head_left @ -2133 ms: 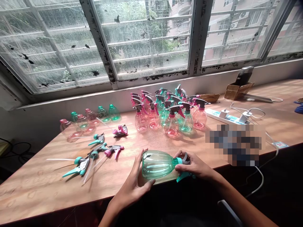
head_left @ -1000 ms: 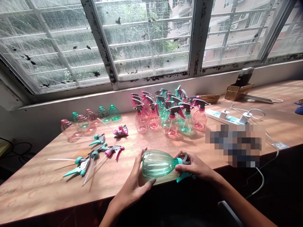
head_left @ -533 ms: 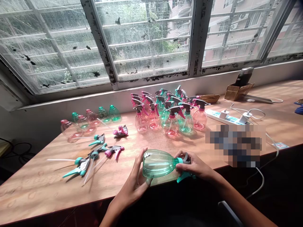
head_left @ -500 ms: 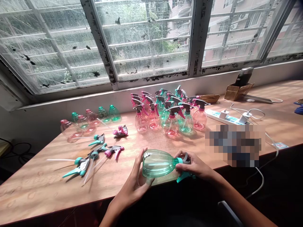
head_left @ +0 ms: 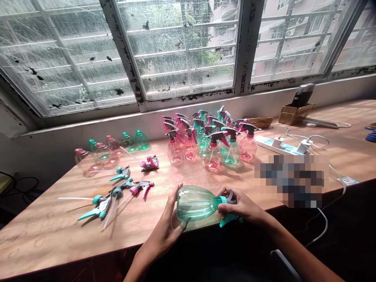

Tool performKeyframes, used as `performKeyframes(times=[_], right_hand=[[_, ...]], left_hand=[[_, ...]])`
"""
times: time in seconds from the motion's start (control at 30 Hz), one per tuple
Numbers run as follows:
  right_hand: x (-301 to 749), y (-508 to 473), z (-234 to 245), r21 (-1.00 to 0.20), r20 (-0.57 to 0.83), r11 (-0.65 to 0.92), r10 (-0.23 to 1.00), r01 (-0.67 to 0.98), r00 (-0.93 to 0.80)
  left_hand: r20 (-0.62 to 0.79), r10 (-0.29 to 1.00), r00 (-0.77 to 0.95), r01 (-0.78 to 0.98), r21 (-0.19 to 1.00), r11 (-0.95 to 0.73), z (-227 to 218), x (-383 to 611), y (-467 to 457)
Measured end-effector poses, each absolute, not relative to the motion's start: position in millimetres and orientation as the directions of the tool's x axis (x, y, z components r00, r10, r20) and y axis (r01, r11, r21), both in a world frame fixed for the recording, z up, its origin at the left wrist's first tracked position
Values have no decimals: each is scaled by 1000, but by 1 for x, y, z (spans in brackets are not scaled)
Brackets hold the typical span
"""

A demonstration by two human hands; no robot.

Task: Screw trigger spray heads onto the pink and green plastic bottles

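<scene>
A translucent green spray bottle (head_left: pixel 196 204) lies sideways in the air between my hands, just over the table's front edge. Its base is gripped by my left hand (head_left: pixel 169 219), thumb below and fingers behind. My right hand (head_left: pixel 239 203) is closed around the teal collar and the grey and teal trigger head (head_left: pixel 230 219) at the neck. Part of that head is hidden by my fingers. Left of the bottle lie loose spray heads, among them a pink one (head_left: pixel 142 188) and a teal one (head_left: pixel 100 205) with white tubes.
Several pink and green bottles with heads fitted (head_left: pixel 213 154) stand by the window wall. Several headless bottles (head_left: pixel 86 160) stand at the back left. A white power strip (head_left: pixel 279 145), cables, a small cardboard box (head_left: pixel 293 113) and a blurred-out patch are on the right.
The bottle has turned very slightly in my hands, and my left thumb has shifted a little. Everything on the table stays in place.
</scene>
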State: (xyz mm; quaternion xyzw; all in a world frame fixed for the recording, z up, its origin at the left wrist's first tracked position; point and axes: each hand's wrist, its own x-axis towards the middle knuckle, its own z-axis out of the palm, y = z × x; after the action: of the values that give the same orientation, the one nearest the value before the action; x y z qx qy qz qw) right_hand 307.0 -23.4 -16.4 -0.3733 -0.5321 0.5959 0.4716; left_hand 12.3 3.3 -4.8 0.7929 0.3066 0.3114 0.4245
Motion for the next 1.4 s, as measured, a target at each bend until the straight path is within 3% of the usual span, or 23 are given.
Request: performKeyframes(times=[0.3, 0.43, 0.67, 0.87, 1.0, 1.4], right_hand=[[306, -23, -15, -988, 67, 28, 963, -150, -261], [307, -23, -14, -993, 52, 21, 963, -118, -263], [306, -25, -13, -989, 58, 25, 972, -145, -227], [305, -24, -13, -987, 62, 25, 971, -161, -230], [306, -23, -15, -989, 68, 35, 969, -142, -238], [306, -24, -14, -987, 64, 27, 969, -157, -238]], left_hand=[[148, 802, 579, 304, 873, -381, 6, 15, -4], [136, 799, 585, 257, 904, -342, 0, 14, -1], [233, 759, 608, 215, 872, -440, -6, 12, 2], [165, 757, 632, 140, 937, -321, -2, 15, -1], [177, 766, 618, 235, 888, -395, 3, 16, -1], [243, 746, 621, 263, 831, -490, -3, 14, 3]])
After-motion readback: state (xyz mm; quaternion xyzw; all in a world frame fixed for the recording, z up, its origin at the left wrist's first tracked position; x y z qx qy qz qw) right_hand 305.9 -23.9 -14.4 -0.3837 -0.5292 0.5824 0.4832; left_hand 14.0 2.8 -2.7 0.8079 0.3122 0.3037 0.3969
